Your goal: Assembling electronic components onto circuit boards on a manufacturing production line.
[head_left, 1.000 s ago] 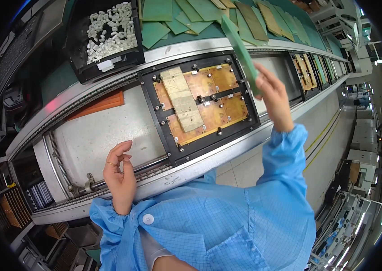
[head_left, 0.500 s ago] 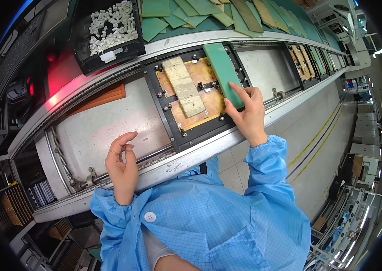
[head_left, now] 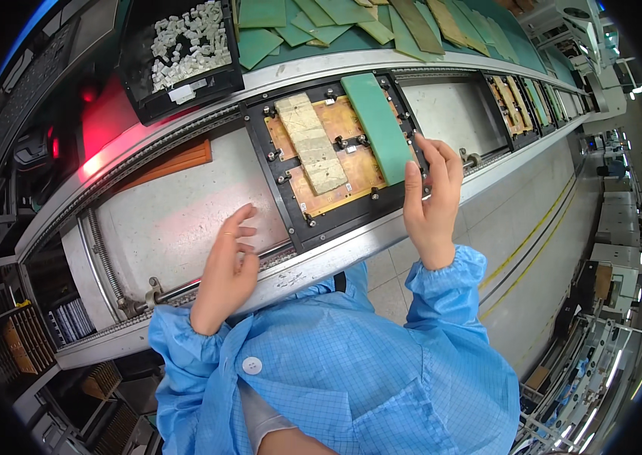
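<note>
A black pallet frame (head_left: 298, 237) sits on the conveyor and holds a copper-coloured circuit board (head_left: 340, 121). Across the board lie two strips: a worn beige one (head_left: 310, 144) on the left and a smooth green one (head_left: 378, 127) on the right. My right hand (head_left: 434, 189) is just off the lower right end of the green strip, thumb and fingers apart, holding nothing. To the left of the pallet, my left hand (head_left: 228, 269) hovers over the conveyor's near rail, fingers spread and empty. Small black clamps (head_left: 340, 142) stand around and between the board's sections.
A black bin (head_left: 184, 92) of small white pieces stands beyond the conveyor. Loose green and beige strips (head_left: 328, 23) are heaped along the far side. Further pallets (head_left: 514, 106) sit down the line to the right. An orange-brown piece (head_left: 173, 165) lies between the rails.
My right hand has let go of the green strip and moved right and toward me. My left hand has shifted right, its fingers stretching out toward the pallet.
</note>
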A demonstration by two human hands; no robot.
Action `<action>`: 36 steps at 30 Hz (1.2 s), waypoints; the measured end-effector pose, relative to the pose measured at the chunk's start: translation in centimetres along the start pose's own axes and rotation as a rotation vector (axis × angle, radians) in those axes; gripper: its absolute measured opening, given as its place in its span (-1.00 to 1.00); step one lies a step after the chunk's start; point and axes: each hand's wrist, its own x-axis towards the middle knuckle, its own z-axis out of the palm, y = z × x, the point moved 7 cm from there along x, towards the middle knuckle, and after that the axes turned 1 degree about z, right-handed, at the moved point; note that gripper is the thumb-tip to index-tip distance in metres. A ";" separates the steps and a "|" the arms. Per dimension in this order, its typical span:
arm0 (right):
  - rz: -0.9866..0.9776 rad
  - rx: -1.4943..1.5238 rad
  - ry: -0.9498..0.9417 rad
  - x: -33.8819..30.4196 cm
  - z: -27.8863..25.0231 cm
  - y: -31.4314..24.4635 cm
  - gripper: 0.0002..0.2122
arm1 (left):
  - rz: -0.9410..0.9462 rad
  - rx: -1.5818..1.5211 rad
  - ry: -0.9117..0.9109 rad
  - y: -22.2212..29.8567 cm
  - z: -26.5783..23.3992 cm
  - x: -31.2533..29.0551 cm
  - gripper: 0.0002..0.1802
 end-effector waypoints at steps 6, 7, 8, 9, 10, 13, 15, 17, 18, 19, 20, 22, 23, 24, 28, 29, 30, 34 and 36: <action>-0.055 0.120 -0.047 -1.1 1.3 -0.9 -0.65 | -0.086 -0.133 -0.158 -0.5 2.1 1.7 -0.20; -0.032 0.147 -0.065 -1.4 1.4 -0.6 -0.65 | -0.089 -0.123 -0.152 -0.3 2.2 2.0 -0.15; -0.009 0.174 -0.084 -1.7 1.5 -0.3 -0.65 | -0.090 -0.120 -0.148 -0.1 2.2 2.3 -0.15; 0.007 0.207 -0.080 -2.1 1.7 -0.3 -0.65 | -0.057 -0.096 -0.186 0.3 2.5 2.6 -0.15; -0.019 0.191 -0.085 -2.0 1.9 -0.5 -0.64 | -0.025 -0.071 -0.224 0.7 2.9 3.0 -0.14; -0.017 0.163 -0.066 -1.1 1.9 -0.1 -0.65 | 0.009 -0.070 -0.293 2.4 4.7 4.9 -0.15; -0.012 0.227 -0.018 -0.5 0.9 0.7 -0.66 | -0.015 -0.037 -0.341 3.0 6.2 6.2 -0.15; -0.013 0.246 0.001 -0.1 -0.1 1.3 -0.66 | -0.034 -0.004 -0.394 3.8 7.9 7.7 -0.16; -0.022 0.265 0.017 0.0 -0.8 1.5 -0.67 | -0.036 0.013 -0.422 4.7 8.9 8.5 -0.16; -0.018 0.261 0.046 0.2 -1.4 1.8 -0.68 | -0.037 0.029 -0.451 5.4 9.9 9.3 -0.17; -0.001 0.278 0.035 0.1 -1.8 2.1 -0.68 | -0.027 0.028 -0.465 5.8 10.8 10.0 -0.17; 0.027 0.312 0.030 -0.2 -2.3 2.6 -0.68 | 0.056 0.087 -0.535 6.4 12.7 11.2 -0.23; 0.031 0.319 0.024 -0.4 -2.6 3.1 -0.66 | 0.068 0.089 -0.545 6.8 13.5 11.9 -0.23; 0.034 0.329 0.016 -0.6 -2.7 3.3 -0.64 | 0.054 0.090 -0.569 7.0 14.2 12.4 -0.24; 0.060 0.374 0.003 -0.9 -3.0 3.2 -0.63 | 0.149 0.157 -0.596 6.9 17.4 14.2 -0.21; 0.057 0.367 0.008 -0.6 -3.0 2.8 -0.63 | 0.158 0.154 -0.599 6.3 18.3 14.6 -0.21; 0.040 0.385 0.021 -0.2 -2.9 2.2 -0.66 | 0.227 0.156 -0.593 5.8 19.3 15.1 -0.21; -0.028 0.522 0.023 1.4 -2.0 -1.1 -0.67 | 0.446 0.357 -0.545 7.0 18.8 14.1 -0.22; -0.047 0.629 -0.041 2.0 -1.4 -2.4 -0.68 | 0.287 0.455 -0.516 7.6 16.3 13.8 -0.23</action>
